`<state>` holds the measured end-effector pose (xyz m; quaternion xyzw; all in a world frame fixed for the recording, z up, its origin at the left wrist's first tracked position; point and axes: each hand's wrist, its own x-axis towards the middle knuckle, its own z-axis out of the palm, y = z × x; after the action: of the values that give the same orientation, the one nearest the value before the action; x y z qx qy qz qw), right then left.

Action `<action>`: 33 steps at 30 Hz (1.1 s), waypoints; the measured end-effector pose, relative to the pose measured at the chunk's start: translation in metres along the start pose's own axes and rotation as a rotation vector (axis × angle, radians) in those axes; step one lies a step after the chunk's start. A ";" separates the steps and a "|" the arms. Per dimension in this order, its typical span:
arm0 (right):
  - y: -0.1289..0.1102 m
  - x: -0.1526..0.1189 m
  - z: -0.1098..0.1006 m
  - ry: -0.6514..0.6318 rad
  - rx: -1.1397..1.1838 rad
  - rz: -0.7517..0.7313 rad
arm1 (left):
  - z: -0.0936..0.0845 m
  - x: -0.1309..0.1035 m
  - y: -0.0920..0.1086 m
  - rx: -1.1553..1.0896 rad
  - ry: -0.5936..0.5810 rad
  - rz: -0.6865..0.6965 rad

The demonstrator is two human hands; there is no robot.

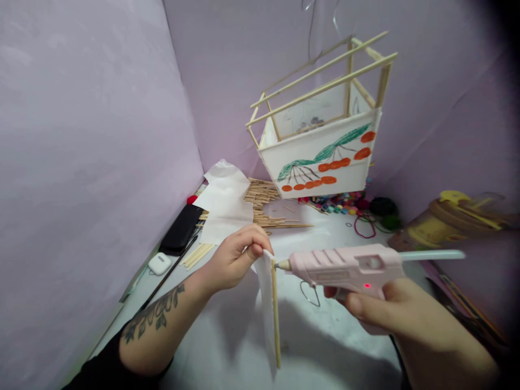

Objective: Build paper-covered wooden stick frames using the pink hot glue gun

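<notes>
My left hand pinches the top of a white panel, which stands nearly edge-on to me. A thin wooden stick runs down the panel's near edge. My right hand is wrapped round the handle of a pink hot glue gun. Its red light is lit, and a pale glue stick sticks out of the back. The gun's nozzle points left and meets the top end of the wooden stick, or comes very close to it.
Behind hangs a box-shaped stick frame with a painted white side. White paper lies by many wooden sticks. At left are a black case and a white earbud case; at right, a lidded cup and yarn.
</notes>
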<state>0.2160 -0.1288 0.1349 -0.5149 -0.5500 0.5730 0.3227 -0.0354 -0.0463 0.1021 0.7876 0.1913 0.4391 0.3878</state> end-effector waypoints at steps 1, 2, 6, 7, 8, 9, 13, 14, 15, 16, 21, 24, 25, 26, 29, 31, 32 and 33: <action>0.000 0.000 0.000 -0.001 0.001 -0.001 | 0.000 0.000 0.000 0.004 0.002 -0.001; 0.001 0.000 0.000 0.002 0.000 0.003 | 0.000 0.000 0.000 0.008 0.003 -0.003; 0.003 0.001 -0.002 0.003 -0.011 0.037 | 0.000 0.000 0.001 0.012 0.009 -0.012; 0.004 0.002 -0.002 0.000 -0.012 0.035 | 0.000 0.000 0.001 0.011 0.009 -0.013; 0.004 0.001 -0.002 -0.001 -0.010 0.026 | 0.000 0.000 0.001 0.009 0.009 -0.015; 0.005 0.001 -0.003 -0.001 -0.007 0.015 | 0.000 0.000 0.001 0.007 0.009 -0.014; 0.005 0.001 -0.003 -0.006 0.009 0.017 | 0.000 0.001 0.002 0.003 0.006 -0.005; 0.005 0.001 -0.003 -0.003 0.009 0.026 | 0.000 0.001 0.002 0.002 0.005 0.000; 0.004 0.001 -0.002 0.002 0.008 0.034 | 0.000 0.001 0.002 0.000 0.004 0.005; 0.004 0.001 -0.002 0.010 0.007 0.037 | 0.000 0.001 0.002 -0.002 0.004 0.008; 0.002 0.001 -0.002 0.005 0.000 0.004 | 0.000 0.001 0.002 -0.008 -0.004 0.013; 0.001 0.000 -0.003 -0.006 0.004 0.036 | 0.000 0.001 0.001 -0.009 -0.008 0.015; 0.001 0.000 -0.003 -0.006 0.007 0.043 | 0.000 0.001 0.001 -0.007 -0.009 0.014; 0.001 0.000 -0.003 -0.006 0.009 0.041 | 0.000 0.001 0.001 -0.005 -0.009 0.014; 0.001 0.000 -0.002 -0.004 0.000 0.001 | 0.000 0.001 0.001 0.001 -0.005 0.012; 0.002 0.000 -0.001 0.004 -0.001 0.000 | -0.001 0.001 0.002 0.004 -0.005 0.005; 0.003 0.000 -0.001 0.012 0.003 0.009 | -0.001 0.002 0.002 0.006 -0.005 0.003; 0.005 0.001 -0.002 0.017 0.007 0.021 | -0.001 0.002 0.002 0.008 -0.006 0.002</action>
<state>0.2184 -0.1286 0.1305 -0.5244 -0.5398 0.5737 0.3231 -0.0352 -0.0461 0.1051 0.7906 0.1911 0.4364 0.3846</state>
